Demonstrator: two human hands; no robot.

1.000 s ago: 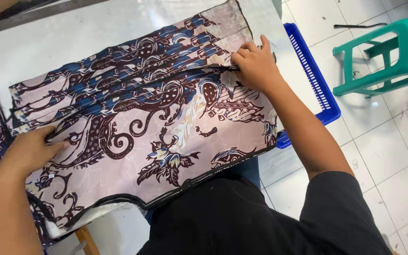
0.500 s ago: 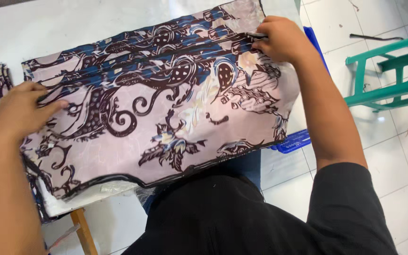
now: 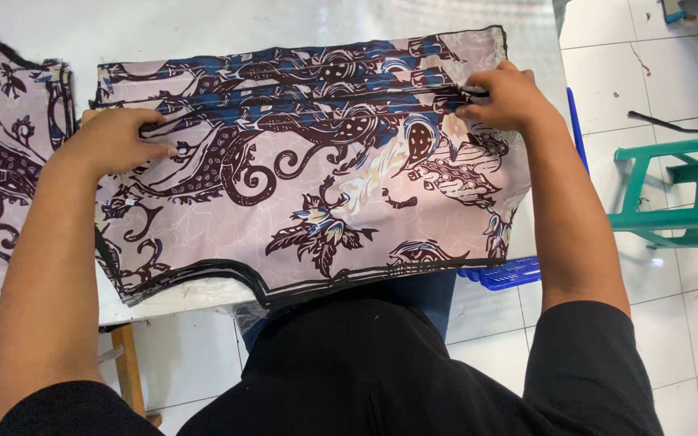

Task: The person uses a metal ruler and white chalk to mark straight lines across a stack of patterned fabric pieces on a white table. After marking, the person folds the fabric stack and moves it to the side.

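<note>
Left hand (image 3: 119, 141) is pressing flat-ish on the left end of the batik fabric stack (image 3: 309, 186), fingers curled and pinching the fold line; right hand (image 3: 504, 98) is gripping the same fold at the right end, fingers closed on the cloth edge. Both hands are holding one horizontal pleat taut between them.

Bench (image 3: 228, 24) is carrying everything: white, glossy top, running off the top of the view. Fabric stack is lying across the bench near its front edge, pale lilac with dark brown scrolls and blue bands, several folded layers showing along the top half, black-trimmed lower edge hanging just over the bench front toward the person's dark shirt.

Second batik piece (image 3: 6, 161) of the same print is lying to the left, just beside the stack, partly under the left forearm.

Green plastic stool (image 3: 680, 194) is standing on the white tile floor, well apart to the right.

Blue plastic basket (image 3: 506, 273) is sitting beside the bench, mostly hidden under the fabric and the right arm.
</note>
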